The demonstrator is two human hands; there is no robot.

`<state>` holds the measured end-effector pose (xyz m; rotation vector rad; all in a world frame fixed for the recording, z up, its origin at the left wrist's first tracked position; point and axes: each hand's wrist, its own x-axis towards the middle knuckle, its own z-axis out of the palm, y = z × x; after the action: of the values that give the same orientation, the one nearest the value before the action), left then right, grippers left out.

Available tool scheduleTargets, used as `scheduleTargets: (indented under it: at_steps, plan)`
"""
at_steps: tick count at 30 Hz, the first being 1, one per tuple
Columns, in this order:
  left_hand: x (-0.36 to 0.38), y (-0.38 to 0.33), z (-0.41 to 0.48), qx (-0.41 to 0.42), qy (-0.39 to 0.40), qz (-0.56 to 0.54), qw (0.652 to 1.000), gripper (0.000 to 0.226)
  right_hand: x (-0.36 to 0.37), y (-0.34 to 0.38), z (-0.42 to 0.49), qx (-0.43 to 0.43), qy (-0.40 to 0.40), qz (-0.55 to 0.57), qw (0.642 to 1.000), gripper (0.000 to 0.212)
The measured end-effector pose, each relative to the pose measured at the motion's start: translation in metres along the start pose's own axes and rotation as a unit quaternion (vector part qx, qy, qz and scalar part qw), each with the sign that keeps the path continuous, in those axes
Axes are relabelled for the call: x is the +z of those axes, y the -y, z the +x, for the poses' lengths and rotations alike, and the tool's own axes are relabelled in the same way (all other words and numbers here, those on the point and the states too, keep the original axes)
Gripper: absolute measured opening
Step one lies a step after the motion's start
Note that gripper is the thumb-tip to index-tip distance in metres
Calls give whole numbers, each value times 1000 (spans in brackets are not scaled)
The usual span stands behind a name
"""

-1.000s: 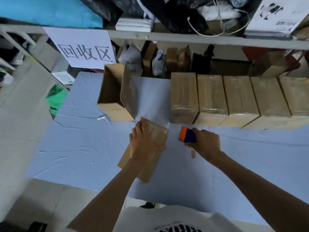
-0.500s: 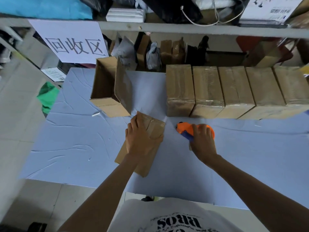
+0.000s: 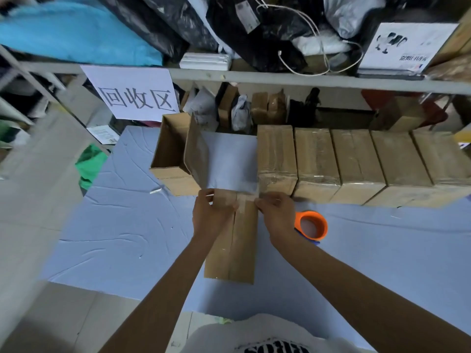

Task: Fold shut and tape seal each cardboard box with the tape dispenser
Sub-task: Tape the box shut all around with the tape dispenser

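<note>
A long narrow brown cardboard box [image 3: 242,250] lies flat on the blue-covered tabletop [image 3: 114,238], its length running away from the person, its flaps folded shut and a strip of clear tape along the middle seam. Both hands are at its far end. The left hand [image 3: 207,216] has its fingers curled over the far left corner and grips it. The right hand [image 3: 276,215] has its fingers bent round the far right corner, fingertips against the tape there (whether they pinch a loose tape end is too blurred to tell). An orange ring-shaped tape dispenser [image 3: 312,225] lies on the tabletop just to the right of the right hand, held by neither hand, its near edge partly hidden behind the wrist. Beyond the held box and to its left stands an open brown cardboard box [image 3: 170,154] with one tall flap upright. To the right of that, a row of taped brown cardboard boxes [image 3: 356,159] sits side by side along the back of the tabletop, the leftmost just beyond the right hand. A white paper sign [image 3: 135,95] hangs from the grey metal shelf [image 3: 280,77] above the open box
</note>
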<state>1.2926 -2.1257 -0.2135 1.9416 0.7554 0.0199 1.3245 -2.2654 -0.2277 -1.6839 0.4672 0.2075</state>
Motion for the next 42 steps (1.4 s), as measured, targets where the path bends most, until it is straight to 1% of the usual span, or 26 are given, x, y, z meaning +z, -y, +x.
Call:
scheduleTargets:
  at_steps: [2,4,7,12,14,16,17,19,20,21,23,25,27,29,33,38,40,42]
  plan:
    - [-2,-4,-9,24,-21,-24,999,62,-2,9,-5,-39,-7,15,999,10]
    - [-5,-8,-15,30,-43,-45,998,61,-4,16,-9,-92,1,-3,996,12]
    - [-9,-10,-22,39,-63,-62,995,59,-8,23,-18,-146,11,-9,989,12]
    - [-19,-8,-29,50,-37,-65,996,71,-13,24,-28,-191,39,8,981,22]
    - [-24,-5,-31,67,-26,-69,995,71,-15,25,-30,-213,48,2,976,19]
    - [-29,-1,-31,99,-5,-86,991,64,-17,24,-29,-237,58,-20,970,18]
    - [-32,1,-30,117,4,-88,989,55,-18,22,-29,-247,62,-31,966,17]
    - [-40,2,-27,139,19,-65,988,34,-22,20,-29,-263,64,-46,961,16]
    - [-43,2,-26,148,26,-51,987,26,-23,19,-29,-273,65,-58,958,16]
    - [-46,3,-23,158,33,-34,986,23,-25,18,-29,-285,69,-71,953,16]
    - [-51,4,-20,191,52,15,980,33,-27,20,-29,-304,85,-99,944,14]
    - [-56,5,-16,228,61,81,968,38,-29,23,-28,-321,98,-127,934,11]
    - [-59,5,-12,267,42,134,953,35,-30,24,-27,-341,106,-150,922,7]
    - [-62,5,-8,290,22,132,948,27,-30,24,-26,-360,106,-162,913,5]
    - [-62,1,-9,253,13,52,966,10,-30,28,-26,-338,100,-167,921,8]
    - [-61,0,-9,182,20,24,983,14,-30,30,-29,-305,109,-149,934,12]
    - [-61,-3,-9,159,27,13,987,13,-27,30,-29,-270,109,-119,949,12]
    - [-60,-6,-10,144,29,2,989,12,-23,32,-27,-199,107,-57,972,11]
